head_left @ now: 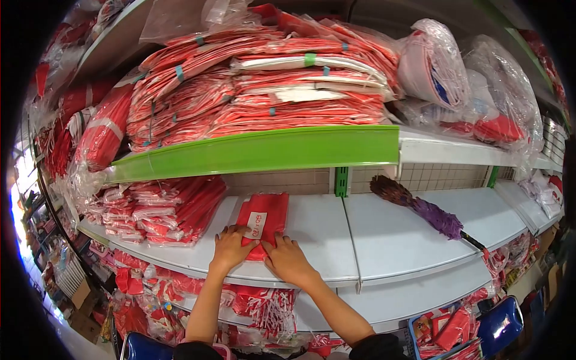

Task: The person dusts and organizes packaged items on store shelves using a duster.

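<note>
A red folded packet (273,211) in clear plastic lies flat on the pale middle shelf. It bears a white label (257,225) with handwritten figures. My left hand (232,249) rests on the packet's near left part, fingers over its edge and the label's side. At the near right corner, my right hand (290,260) lies with its thumb on the packet and its fingers spread along the right edge. Both thumbs nearly meet just below the label. Left of the packet is a heap of similar red plastic-wrapped packets (165,210).
Above, a shelf with a green front strip (258,151) carries tall stacks of red bundles (300,78) and plastic-wrapped rolls (432,66). A purple-brown feather duster (429,213) lies on the right shelf section. Below right, a blue basket (414,330) holds red packets.
</note>
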Tool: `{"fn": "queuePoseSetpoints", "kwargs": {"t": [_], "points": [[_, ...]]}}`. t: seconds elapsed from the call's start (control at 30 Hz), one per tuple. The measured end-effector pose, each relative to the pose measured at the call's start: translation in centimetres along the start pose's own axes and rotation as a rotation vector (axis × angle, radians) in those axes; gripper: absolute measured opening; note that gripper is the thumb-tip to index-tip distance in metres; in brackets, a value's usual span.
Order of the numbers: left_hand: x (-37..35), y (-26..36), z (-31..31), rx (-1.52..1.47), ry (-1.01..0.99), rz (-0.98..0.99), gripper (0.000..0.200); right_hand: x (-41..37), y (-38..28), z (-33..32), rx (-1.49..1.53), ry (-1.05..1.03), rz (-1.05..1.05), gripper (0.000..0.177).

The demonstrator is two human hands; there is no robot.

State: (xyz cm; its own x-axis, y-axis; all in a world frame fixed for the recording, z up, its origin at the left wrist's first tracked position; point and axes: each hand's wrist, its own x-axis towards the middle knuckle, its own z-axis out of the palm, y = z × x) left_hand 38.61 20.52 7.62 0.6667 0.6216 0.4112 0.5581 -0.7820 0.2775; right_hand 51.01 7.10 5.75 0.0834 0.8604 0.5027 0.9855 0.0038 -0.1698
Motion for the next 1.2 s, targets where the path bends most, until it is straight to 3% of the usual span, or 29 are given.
{"fn": "queuePoseSetpoints", "kwargs": {"t": [0.23,0.53,0.83,0.97,1.1,1.2], "points": [[-0.5,-2.9,-0.8,-0.069,-0.03,-0.112,0.048,2.6,-1.9,2.3,0.008,-0.026,0.035,0.043],[-1.1,-4.7,-0.5,0.016,0.063,-0.088,0.044,3.6,-2.9,3.5,-0.009,-0.077,0.046,0.043],[-2.6,-3.5,0.9,0.096,0.442,-0.015,0.036,2.4,-3.0,4.2,0.028,0.01,0.052,0.049],[-3.8,-2.2,0.9,0.064,0.29,-0.116,0.036,2.0,-3.0,3.8,0.055,-0.011,0.054,0.047],[-3.2,-3.3,0.7,-0.102,0.188,-0.028,0.038,1.4,-2.8,4.4,0.063,0.079,0.049,0.05],[-3.4,-2.8,0.7,-0.069,0.213,-0.066,0.039,1.1,-2.6,4.5,0.098,0.123,0.031,0.055]]}}
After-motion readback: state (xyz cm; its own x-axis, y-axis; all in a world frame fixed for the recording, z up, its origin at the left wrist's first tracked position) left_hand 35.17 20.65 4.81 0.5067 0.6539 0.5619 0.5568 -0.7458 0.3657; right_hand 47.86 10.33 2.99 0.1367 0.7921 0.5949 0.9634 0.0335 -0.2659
